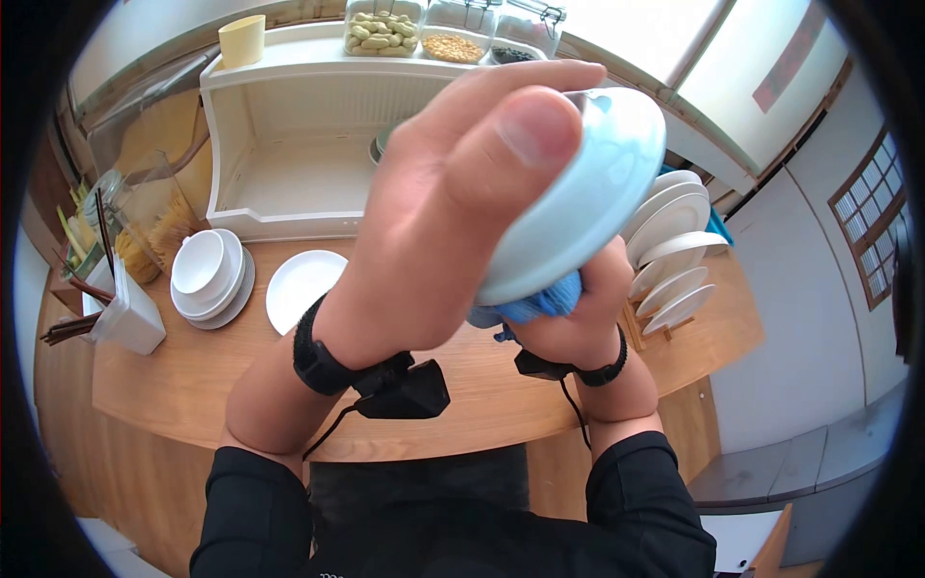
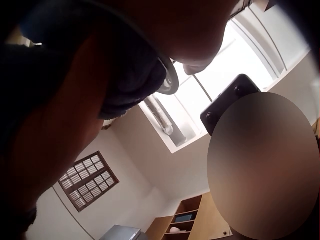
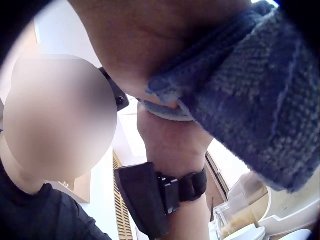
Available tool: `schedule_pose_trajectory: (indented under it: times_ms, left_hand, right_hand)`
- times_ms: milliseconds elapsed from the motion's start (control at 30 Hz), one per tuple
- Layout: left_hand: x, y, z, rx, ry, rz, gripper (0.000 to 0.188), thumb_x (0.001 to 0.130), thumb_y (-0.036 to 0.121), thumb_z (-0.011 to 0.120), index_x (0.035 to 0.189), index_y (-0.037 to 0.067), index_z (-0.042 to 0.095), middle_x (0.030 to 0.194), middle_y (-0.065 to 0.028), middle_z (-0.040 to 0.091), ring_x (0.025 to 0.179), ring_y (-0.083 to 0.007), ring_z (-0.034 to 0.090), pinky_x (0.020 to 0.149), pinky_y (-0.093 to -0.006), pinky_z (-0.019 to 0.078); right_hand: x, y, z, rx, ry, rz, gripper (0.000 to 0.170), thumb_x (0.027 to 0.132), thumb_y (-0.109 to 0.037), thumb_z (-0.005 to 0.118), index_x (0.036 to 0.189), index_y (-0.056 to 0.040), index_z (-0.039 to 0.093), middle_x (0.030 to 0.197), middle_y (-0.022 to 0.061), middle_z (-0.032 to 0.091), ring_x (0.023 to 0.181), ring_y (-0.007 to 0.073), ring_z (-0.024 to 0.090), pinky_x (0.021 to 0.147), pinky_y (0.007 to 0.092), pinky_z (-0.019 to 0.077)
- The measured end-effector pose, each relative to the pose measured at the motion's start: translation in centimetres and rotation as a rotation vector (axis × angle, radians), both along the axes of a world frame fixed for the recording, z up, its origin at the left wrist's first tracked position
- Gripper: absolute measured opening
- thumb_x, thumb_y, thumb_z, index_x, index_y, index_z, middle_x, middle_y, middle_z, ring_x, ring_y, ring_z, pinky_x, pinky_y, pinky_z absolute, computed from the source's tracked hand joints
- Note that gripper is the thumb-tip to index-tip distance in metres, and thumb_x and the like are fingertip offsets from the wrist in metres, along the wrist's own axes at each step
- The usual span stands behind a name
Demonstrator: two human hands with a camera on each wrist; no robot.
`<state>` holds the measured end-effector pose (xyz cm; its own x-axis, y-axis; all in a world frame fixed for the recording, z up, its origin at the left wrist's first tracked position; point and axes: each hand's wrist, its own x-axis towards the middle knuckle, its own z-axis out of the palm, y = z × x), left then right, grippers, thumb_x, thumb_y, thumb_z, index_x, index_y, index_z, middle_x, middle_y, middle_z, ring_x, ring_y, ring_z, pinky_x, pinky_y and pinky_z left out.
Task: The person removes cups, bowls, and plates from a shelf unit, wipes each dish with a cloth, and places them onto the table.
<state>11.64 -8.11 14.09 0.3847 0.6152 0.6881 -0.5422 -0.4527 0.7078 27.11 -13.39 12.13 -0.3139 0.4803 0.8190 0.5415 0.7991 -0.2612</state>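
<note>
A glossy light blue dish (image 1: pixel 593 197) is raised, tilted, above the table in the head view. My left hand (image 1: pixel 424 212) grips it at the rim, the thumb lying along its near side. Under its lower edge, my right hand (image 1: pixel 590 323) holds a bunched blue cloth (image 1: pixel 541 302) against the dish. The right wrist view shows the knit cloth (image 3: pixel 260 105) hanging in folds, with a sliver of the dish rim (image 3: pixel 167 111) beside it. Up close in the left wrist view, the cloth (image 2: pixel 137 82) looks dark and overlaps the dish. Most of the right fingers are hidden.
A white plate (image 1: pixel 306 284) lies on the wooden table (image 1: pixel 462 414), near stacked white bowls and plates (image 1: pixel 204 270). Several white plates stand in a rack (image 1: pixel 674 241) at right. Behind is a white open cabinet (image 1: pixel 279 144) topped with jars (image 1: pixel 383 29); a chopstick holder (image 1: pixel 135 313) stands left.
</note>
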Motion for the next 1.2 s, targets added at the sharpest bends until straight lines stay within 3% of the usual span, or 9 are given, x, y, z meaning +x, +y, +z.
schedule_pose_trajectory:
  times_ms: [233,367,600,633,767,900,1033,1100,1200]
  left_hand:
    - [-0.5,1.1,-0.2,0.093,0.055,0.011,0.11,0.081,0.076,0.075,0.161,0.005,0.05,0.141,-0.0168,0.061,0.124,-0.0265,0.062,0.11,-0.0386,0.0452]
    - [-0.3,1.1,-0.2,0.536,0.017,0.232,0.1,0.066,0.048,0.094,0.153,0.013,0.059,0.148,-0.0235,0.053,0.132,-0.0406,0.058,0.113,-0.0473,0.047]
    - [1.1,0.6,-0.6,0.644,-0.021,0.009,0.102,0.064,0.043,0.093,0.155,0.014,0.057,0.143,-0.0215,0.059,0.13,-0.0396,0.062,0.108,-0.0494,0.052]
    - [1.2,-0.3,-0.7,0.571,-0.148,-0.021,0.096,0.07,0.041,0.091,0.156,0.015,0.056,0.143,-0.0211,0.06,0.131,-0.0392,0.063,0.107,-0.0499,0.0534]
    - [0.9,0.7,-1.0,0.612,-0.203,-0.02,0.103,0.073,0.05,0.088,0.16,0.011,0.05,0.152,-0.0226,0.055,0.138,-0.0398,0.059,0.113,-0.05,0.0492]
    - [0.9,1.0,-0.8,0.793,-0.101,0.014,0.125,0.068,0.067,0.087,0.164,0.002,0.042,0.165,-0.0255,0.045,0.147,-0.0411,0.051,0.123,-0.0495,0.0409]
    - [1.4,-0.1,0.7,-0.137,-0.279,0.238,0.137,0.071,0.083,0.08,0.172,0.01,0.024,0.169,-0.0301,0.034,0.151,-0.0499,0.045,0.124,-0.0579,0.0435]
    - [-0.4,1.3,-0.5,-0.079,-0.462,-0.111,0.056,0.108,0.034,0.066,0.161,0.029,0.048,0.155,-0.02,0.056,0.138,-0.0406,0.06,0.109,-0.0614,0.0581]
    - [-0.1,2.5,-1.2,-0.166,-0.443,-0.345,0.06,0.107,0.036,0.068,0.162,0.027,0.045,0.154,-0.0212,0.056,0.135,-0.0421,0.061,0.107,-0.0679,0.0576]
  right_hand:
    - [2.3,0.3,-0.7,-0.097,0.079,0.101,0.051,0.074,-0.022,0.093,0.114,0.0021,0.072,0.113,0.0173,0.078,0.099,0.027,0.079,0.09,0.0374,0.0604]
    - [1.2,-3.8,0.4,-0.611,0.849,0.223,0.056,0.091,-0.031,0.084,0.134,0.0002,0.065,0.129,0.0155,0.073,0.115,0.025,0.073,0.104,0.041,0.059]
    - [0.4,-2.8,1.0,0.15,0.909,-0.294,0.049,0.098,-0.029,0.078,0.134,-0.0003,0.062,0.136,0.0199,0.068,0.124,0.0259,0.068,0.109,0.043,0.0554]
    - [8.5,-1.3,0.4,0.152,0.318,0.034,0.049,0.094,-0.026,0.082,0.13,0.0003,0.061,0.137,0.0226,0.065,0.126,0.0275,0.065,0.11,0.045,0.053]
    - [6.5,0.7,1.6,0.663,0.222,-0.264,0.048,0.085,-0.017,0.089,0.123,0.0014,0.065,0.121,0.021,0.073,0.11,0.0305,0.071,0.099,0.0443,0.0565]
    - [3.0,0.2,1.8,0.483,-0.057,-0.33,0.035,0.077,-0.007,0.087,0.109,-0.0021,0.072,0.109,0.0173,0.074,0.094,0.0341,0.075,0.081,0.037,0.0601]
    - [1.0,-0.9,1.7,0.179,-0.094,0.032,0.033,0.077,-0.008,0.085,0.107,-0.0068,0.073,0.099,0.0105,0.07,0.08,0.031,0.073,0.067,0.0389,0.0589]
    - [0.4,-2.2,2.0,0.087,-0.049,0.142,0.031,0.079,-0.01,0.086,0.107,-0.0077,0.073,0.098,0.0091,0.068,0.079,0.0298,0.073,0.066,0.039,0.0577]
    - [0.6,-2.4,1.6,0.042,0.094,0.375,0.026,0.084,-0.011,0.086,0.106,-0.0063,0.073,0.101,0.009,0.069,0.078,0.0298,0.072,0.067,0.0367,0.0573]
